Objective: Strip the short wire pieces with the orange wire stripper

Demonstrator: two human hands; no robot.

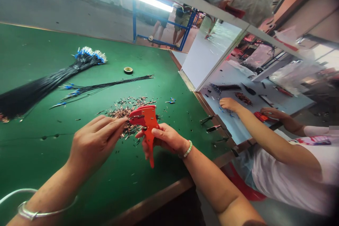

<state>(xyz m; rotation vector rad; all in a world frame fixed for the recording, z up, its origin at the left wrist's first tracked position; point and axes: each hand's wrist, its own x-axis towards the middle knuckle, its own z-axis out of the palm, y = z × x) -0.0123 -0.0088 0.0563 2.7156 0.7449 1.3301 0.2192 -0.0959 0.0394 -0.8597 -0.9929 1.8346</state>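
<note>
Orange-red wire strippers [149, 127] are gripped in my right hand [165, 137], with fingers wrapped round the handles. Their red jaws point left, toward my left hand [96, 139]. The fingertips of that hand are pinched together right at the jaws, on what looks like the end of a thin dark wire; the fingers hide most of it. Beneath and behind the jaws spreads a pile of copper and black wire clippings [123, 107]. Beyond it lies a small bunch of black wires [106, 84] with blue terminals at their left ends.
A thick bundle of black wires [50, 81] with blue-and-silver ends lies at left on the green table [34, 162]. A tape roll [128, 70] and loose blue terminals [171, 101] lie farther back. Black-handled tools [213, 129] sit near the right edge. A co-worker's arms [259, 130] work at right.
</note>
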